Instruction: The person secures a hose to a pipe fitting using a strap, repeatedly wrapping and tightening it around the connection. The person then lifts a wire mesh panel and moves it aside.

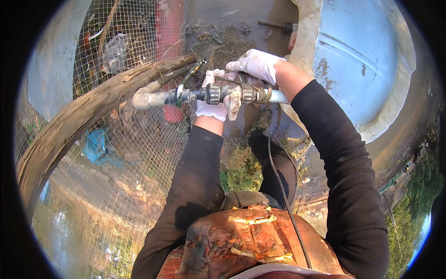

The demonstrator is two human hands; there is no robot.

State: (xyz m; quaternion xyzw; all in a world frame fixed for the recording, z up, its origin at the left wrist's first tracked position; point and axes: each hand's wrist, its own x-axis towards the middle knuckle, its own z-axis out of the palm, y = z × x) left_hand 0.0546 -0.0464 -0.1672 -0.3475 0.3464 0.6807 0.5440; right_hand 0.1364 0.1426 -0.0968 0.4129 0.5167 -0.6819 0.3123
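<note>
A grey plastic pipe (pixel 160 99) runs across in front of me, with a ball valve and its ribbed union nuts (pixel 213 94) in the middle. Behind the valve, my left hand (pixel 210 109) in a white glove reaches up past the pipe, its fingers bent and partly hidden. My right hand (pixel 258 65), also gloved, is beyond the pipe with its fingers curled down toward the left fingertips. What the fingers pinch is too small to make out. Brown wire loops (pixel 264 95) wrap the pipe right of the valve, and a thin strand leads toward the hands. The muddy valve handle (pixel 232 103) faces me.
A thick wooden pole (pixel 88 104) slants along the left, against wire mesh (pixel 134 153). At right stands a large pale-blue container (pixel 355 56) with a whitish rim. Muddy water (pixel 227 18) lies beyond the pipe. A dark cord (pixel 281 181) hangs down across my front.
</note>
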